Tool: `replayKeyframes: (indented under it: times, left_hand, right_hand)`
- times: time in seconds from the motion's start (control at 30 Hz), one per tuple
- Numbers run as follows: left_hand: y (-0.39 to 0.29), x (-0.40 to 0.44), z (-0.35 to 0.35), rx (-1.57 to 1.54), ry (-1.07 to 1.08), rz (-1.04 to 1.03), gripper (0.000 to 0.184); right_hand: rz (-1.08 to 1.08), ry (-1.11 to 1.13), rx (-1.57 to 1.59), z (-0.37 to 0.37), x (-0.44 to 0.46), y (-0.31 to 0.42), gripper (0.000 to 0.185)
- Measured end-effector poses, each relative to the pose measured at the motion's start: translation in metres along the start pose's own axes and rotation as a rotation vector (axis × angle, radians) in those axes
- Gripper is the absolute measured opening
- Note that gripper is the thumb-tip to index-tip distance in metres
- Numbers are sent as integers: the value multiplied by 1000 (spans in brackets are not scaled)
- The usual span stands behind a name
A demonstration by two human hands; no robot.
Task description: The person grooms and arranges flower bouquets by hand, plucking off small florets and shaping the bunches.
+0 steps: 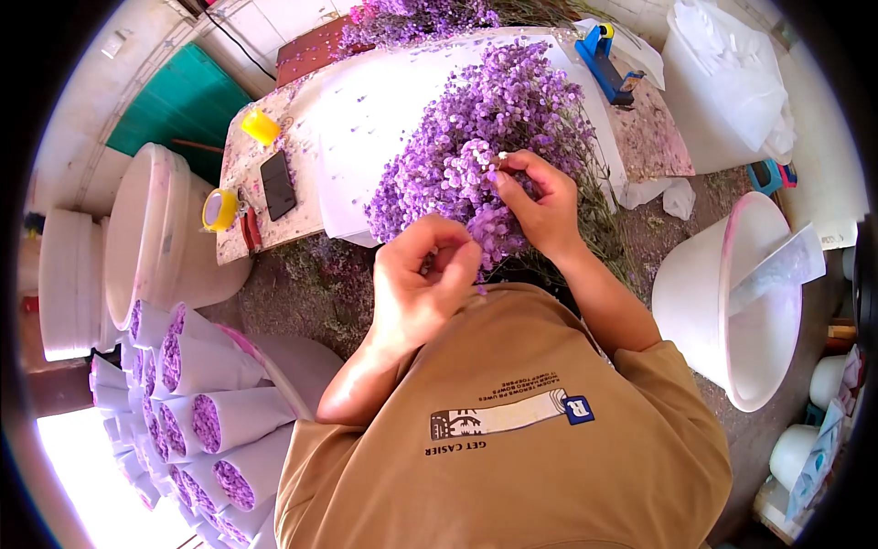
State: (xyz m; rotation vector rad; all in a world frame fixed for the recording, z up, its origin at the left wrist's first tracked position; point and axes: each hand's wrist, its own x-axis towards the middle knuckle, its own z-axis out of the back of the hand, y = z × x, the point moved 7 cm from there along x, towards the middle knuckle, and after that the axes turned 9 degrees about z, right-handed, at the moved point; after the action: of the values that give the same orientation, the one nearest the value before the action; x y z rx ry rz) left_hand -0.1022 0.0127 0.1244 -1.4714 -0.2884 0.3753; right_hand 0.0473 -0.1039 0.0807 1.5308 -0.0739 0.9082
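A large heap of small purple flowers (494, 110) on thin green stems lies on the white sheet (357, 110) at the table's near side. My right hand (546, 201) is at the heap's near edge, its thumb and forefinger pinched on a paler flower sprig (471, 169). Just left of it and closer to my body, my left hand (425, 270) is curled with the fingertips drawn toward the thumb. Whatever those fingers may hold is hidden. Purple blossoms (494, 233) hang between the two hands, close to my shirt.
Left on the table are a phone (278, 185), yellow tape rolls (219, 210) and red-handled pliers (250, 229). A blue tape dispenser (605, 69) stands at the back right. White tubs (688, 288) flank me; paper-wrapped purple bunches (224, 421) stack at lower left.
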Motion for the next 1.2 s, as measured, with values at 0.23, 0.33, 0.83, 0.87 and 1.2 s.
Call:
replayKeyframes:
  times: [0.23,0.33,0.83,0.87,1.2]
  left_hand:
    - [6,25,10,-496,189,174,20]
    - [-2,39,3,-32,132,79,18]
    - [-33,57,-15,761,-274,-387,20]
    - [-29,61,-16,759,-272,-389,20]
    - [-3,69,5,405,-287,-150,21]
  right_hand:
    - [25,-10,-18,3,7,5,27]
    - [-93,-56,129,5,5,-6,25]
    - [-253,-196,467,5,3,-16,24]
    - [-252,-198,465,5,2,-16,24]
    - [-144,-296,715,17,6,-30,17]
